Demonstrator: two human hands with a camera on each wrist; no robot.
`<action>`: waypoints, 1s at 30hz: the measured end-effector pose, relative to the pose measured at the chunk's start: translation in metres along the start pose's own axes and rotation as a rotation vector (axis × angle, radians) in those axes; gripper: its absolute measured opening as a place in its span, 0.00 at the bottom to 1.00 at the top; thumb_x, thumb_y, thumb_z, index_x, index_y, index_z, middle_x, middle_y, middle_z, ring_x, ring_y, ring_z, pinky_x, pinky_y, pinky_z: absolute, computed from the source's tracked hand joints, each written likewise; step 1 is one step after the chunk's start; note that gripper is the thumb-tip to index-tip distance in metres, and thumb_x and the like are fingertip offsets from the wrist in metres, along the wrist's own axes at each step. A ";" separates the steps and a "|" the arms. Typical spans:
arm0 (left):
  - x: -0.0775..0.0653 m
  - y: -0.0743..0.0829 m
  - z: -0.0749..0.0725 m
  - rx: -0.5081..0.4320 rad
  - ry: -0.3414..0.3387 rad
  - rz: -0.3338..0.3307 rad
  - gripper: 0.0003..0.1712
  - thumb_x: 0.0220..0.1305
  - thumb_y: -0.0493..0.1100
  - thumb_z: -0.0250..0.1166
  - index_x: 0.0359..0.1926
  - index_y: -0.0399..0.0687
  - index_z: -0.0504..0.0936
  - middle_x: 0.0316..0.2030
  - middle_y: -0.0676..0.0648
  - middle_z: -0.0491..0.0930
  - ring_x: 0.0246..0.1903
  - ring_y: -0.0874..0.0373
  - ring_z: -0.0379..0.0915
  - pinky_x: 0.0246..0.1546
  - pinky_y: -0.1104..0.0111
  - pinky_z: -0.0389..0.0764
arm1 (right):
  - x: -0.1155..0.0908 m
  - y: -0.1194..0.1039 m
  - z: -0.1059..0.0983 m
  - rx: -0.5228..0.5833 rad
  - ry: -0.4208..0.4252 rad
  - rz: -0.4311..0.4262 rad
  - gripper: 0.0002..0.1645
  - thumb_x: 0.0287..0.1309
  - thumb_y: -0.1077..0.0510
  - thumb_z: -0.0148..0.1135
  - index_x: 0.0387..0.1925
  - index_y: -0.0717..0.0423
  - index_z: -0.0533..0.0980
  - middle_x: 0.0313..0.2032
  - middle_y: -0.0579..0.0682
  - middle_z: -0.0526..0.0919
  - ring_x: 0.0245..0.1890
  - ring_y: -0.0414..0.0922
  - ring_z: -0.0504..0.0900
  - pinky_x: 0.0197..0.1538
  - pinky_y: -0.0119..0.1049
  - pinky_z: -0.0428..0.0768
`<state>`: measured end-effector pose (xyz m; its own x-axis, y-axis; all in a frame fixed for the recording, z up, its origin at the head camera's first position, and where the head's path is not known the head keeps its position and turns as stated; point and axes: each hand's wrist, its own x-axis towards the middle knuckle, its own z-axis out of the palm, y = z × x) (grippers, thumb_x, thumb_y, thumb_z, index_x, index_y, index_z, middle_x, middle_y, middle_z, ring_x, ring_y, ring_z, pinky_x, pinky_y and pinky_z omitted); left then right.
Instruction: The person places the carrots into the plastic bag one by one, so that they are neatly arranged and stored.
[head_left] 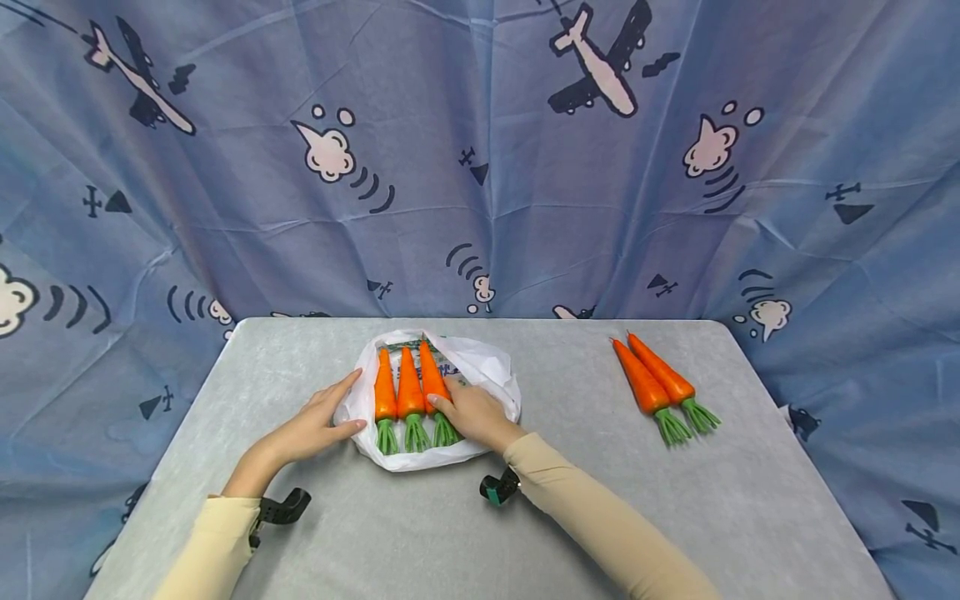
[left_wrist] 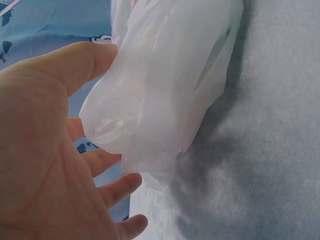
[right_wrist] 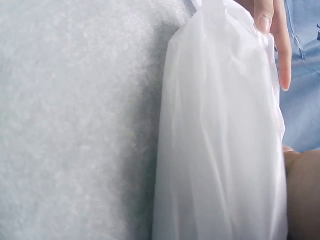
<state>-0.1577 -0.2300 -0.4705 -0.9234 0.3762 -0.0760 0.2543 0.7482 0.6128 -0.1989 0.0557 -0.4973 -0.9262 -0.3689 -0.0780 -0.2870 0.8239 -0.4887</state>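
A white plastic bag lies on the table with its mouth spread wide. Inside it three orange carrots with green stubs lie side by side: a left one, a middle one and a right one. My right hand reaches into the bag and holds the right carrot, thumb across it; its other fingers are partly hidden. With fingers spread and fairly straight, my left hand is at the bag's left rim. In the left wrist view its thumb touches the plastic.
Two more carrots lie together on the right part of the grey table. Behind the table hangs a blue curtain printed with airplanes. Each wrist wears a dark camera band.
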 end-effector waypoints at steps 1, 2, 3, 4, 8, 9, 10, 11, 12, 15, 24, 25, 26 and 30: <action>0.000 0.000 0.000 0.001 0.000 0.000 0.48 0.68 0.57 0.61 0.79 0.49 0.48 0.75 0.31 0.54 0.71 0.28 0.52 0.68 0.34 0.58 | 0.000 0.000 0.000 -0.011 0.004 -0.003 0.39 0.72 0.35 0.45 0.70 0.57 0.66 0.58 0.61 0.82 0.54 0.58 0.83 0.55 0.52 0.81; 0.000 0.000 0.000 0.000 -0.001 -0.001 0.48 0.68 0.57 0.61 0.79 0.49 0.48 0.75 0.31 0.54 0.71 0.29 0.52 0.68 0.34 0.58 | 0.000 0.000 0.001 -0.020 0.007 -0.007 0.38 0.72 0.35 0.45 0.70 0.57 0.66 0.58 0.61 0.82 0.54 0.58 0.84 0.55 0.52 0.82; 0.000 0.000 0.000 -0.001 -0.002 -0.003 0.48 0.68 0.57 0.61 0.79 0.49 0.48 0.75 0.31 0.53 0.71 0.29 0.52 0.68 0.34 0.58 | 0.000 0.000 0.001 -0.025 0.007 -0.008 0.39 0.72 0.35 0.45 0.70 0.57 0.66 0.58 0.61 0.82 0.54 0.58 0.84 0.55 0.52 0.81; 0.000 0.000 0.000 -0.003 -0.003 -0.004 0.48 0.68 0.57 0.61 0.79 0.49 0.48 0.75 0.31 0.53 0.71 0.29 0.52 0.68 0.34 0.57 | 0.000 0.000 0.001 -0.030 0.008 -0.011 0.38 0.72 0.35 0.45 0.70 0.57 0.66 0.58 0.61 0.82 0.54 0.58 0.84 0.55 0.52 0.81; 0.000 0.000 0.001 -0.012 -0.004 -0.008 0.48 0.68 0.56 0.62 0.79 0.49 0.47 0.75 0.31 0.53 0.71 0.29 0.52 0.68 0.34 0.57 | 0.000 0.001 0.000 -0.014 -0.005 -0.009 0.37 0.73 0.37 0.43 0.71 0.58 0.66 0.60 0.61 0.80 0.56 0.58 0.82 0.58 0.52 0.80; 0.000 0.000 0.001 -0.011 -0.003 -0.005 0.48 0.68 0.56 0.62 0.79 0.49 0.47 0.75 0.31 0.53 0.71 0.29 0.52 0.68 0.34 0.57 | -0.001 0.001 0.000 -0.002 -0.009 -0.003 0.37 0.74 0.37 0.42 0.71 0.57 0.65 0.61 0.60 0.80 0.57 0.59 0.82 0.60 0.52 0.79; 0.000 0.000 0.001 -0.009 -0.003 -0.004 0.48 0.68 0.56 0.62 0.79 0.48 0.47 0.75 0.31 0.53 0.71 0.29 0.52 0.68 0.34 0.57 | -0.001 0.001 0.000 0.006 -0.014 0.002 0.36 0.75 0.38 0.40 0.71 0.57 0.66 0.62 0.60 0.79 0.58 0.58 0.81 0.61 0.53 0.78; -0.001 0.000 0.001 -0.009 -0.002 -0.004 0.48 0.68 0.56 0.62 0.79 0.48 0.48 0.75 0.31 0.54 0.71 0.29 0.52 0.68 0.34 0.57 | -0.001 0.001 -0.001 0.016 -0.017 0.010 0.35 0.75 0.39 0.39 0.71 0.57 0.66 0.63 0.59 0.78 0.59 0.59 0.80 0.62 0.53 0.77; -0.001 0.000 0.001 -0.007 -0.002 -0.004 0.48 0.68 0.56 0.62 0.79 0.48 0.48 0.75 0.31 0.54 0.71 0.28 0.52 0.68 0.34 0.57 | -0.001 0.000 -0.001 0.024 -0.020 0.016 0.34 0.75 0.40 0.38 0.71 0.57 0.65 0.63 0.59 0.78 0.60 0.59 0.80 0.63 0.53 0.77; 0.000 0.000 0.001 -0.001 0.000 -0.001 0.48 0.68 0.56 0.62 0.79 0.48 0.48 0.75 0.31 0.54 0.71 0.28 0.53 0.68 0.34 0.58 | -0.001 0.000 -0.002 0.026 -0.024 0.025 0.33 0.76 0.42 0.37 0.72 0.56 0.64 0.65 0.59 0.76 0.61 0.59 0.79 0.63 0.55 0.76; 0.000 0.000 0.001 0.013 0.020 0.023 0.48 0.67 0.53 0.63 0.78 0.44 0.49 0.74 0.30 0.56 0.69 0.27 0.56 0.68 0.35 0.59 | 0.000 0.002 -0.003 0.035 -0.047 0.014 0.31 0.77 0.46 0.35 0.75 0.51 0.58 0.68 0.57 0.73 0.63 0.59 0.77 0.64 0.54 0.75; 0.000 0.000 0.001 0.014 0.021 0.023 0.48 0.67 0.52 0.63 0.78 0.44 0.49 0.74 0.30 0.56 0.69 0.27 0.56 0.68 0.35 0.59 | 0.000 0.002 -0.003 0.037 -0.049 0.014 0.31 0.77 0.46 0.35 0.76 0.51 0.58 0.68 0.56 0.73 0.63 0.59 0.77 0.65 0.54 0.75; 0.000 0.000 0.001 0.016 0.020 0.022 0.48 0.67 0.52 0.63 0.78 0.44 0.49 0.74 0.30 0.56 0.69 0.27 0.56 0.68 0.35 0.59 | 0.000 0.001 -0.004 0.037 -0.052 0.015 0.31 0.77 0.46 0.35 0.76 0.51 0.58 0.69 0.56 0.72 0.64 0.59 0.77 0.65 0.54 0.75; -0.001 0.000 0.001 0.018 0.016 0.017 0.48 0.67 0.53 0.63 0.78 0.44 0.49 0.74 0.30 0.56 0.69 0.27 0.56 0.68 0.35 0.59 | -0.001 0.001 -0.004 0.033 -0.064 0.015 0.32 0.77 0.45 0.35 0.76 0.51 0.57 0.70 0.55 0.71 0.65 0.58 0.76 0.66 0.54 0.74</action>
<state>-0.1567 -0.2295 -0.4710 -0.9235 0.3799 -0.0532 0.2746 0.7516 0.5997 -0.1997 0.0587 -0.4940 -0.9123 -0.3847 -0.1405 -0.2644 0.8152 -0.5153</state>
